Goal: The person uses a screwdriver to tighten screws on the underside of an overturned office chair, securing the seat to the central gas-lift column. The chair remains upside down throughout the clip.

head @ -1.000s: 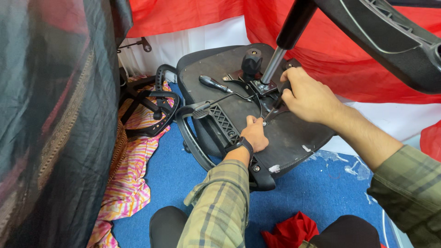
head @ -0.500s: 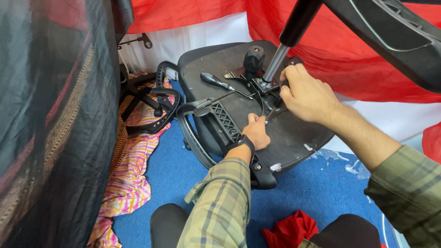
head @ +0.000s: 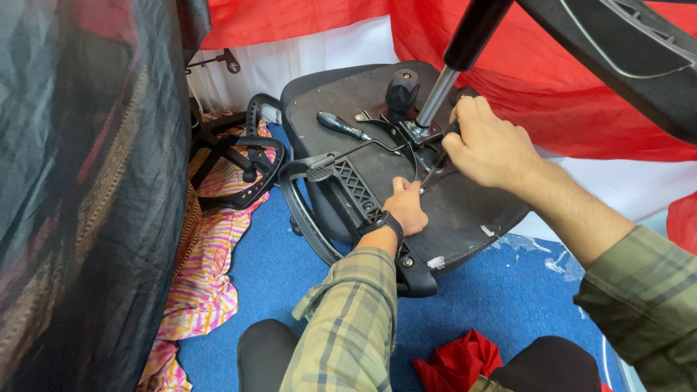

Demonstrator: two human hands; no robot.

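Your right hand (head: 488, 149) grips what looks like a slim tool at the upturned black chair seat's (head: 465, 210) metal mechanism (head: 406, 131), left hand (head: 405, 207) curled, resting on the seat.

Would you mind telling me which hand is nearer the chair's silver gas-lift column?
Right. The right hand sits beside the gas-lift column base; the left hand rests lower on the seat underside.

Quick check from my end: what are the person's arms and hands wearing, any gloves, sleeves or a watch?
No gloves: both the left hand and the right hand are bare. Both arms wear a long-sleeved plaid shirt in muted green with tan and dark lines; the left sleeve reaches almost to the wrist, while the right sleeve sits back, leaving the forearm bare. A black wristband, like a watch strap, circles the left wrist.
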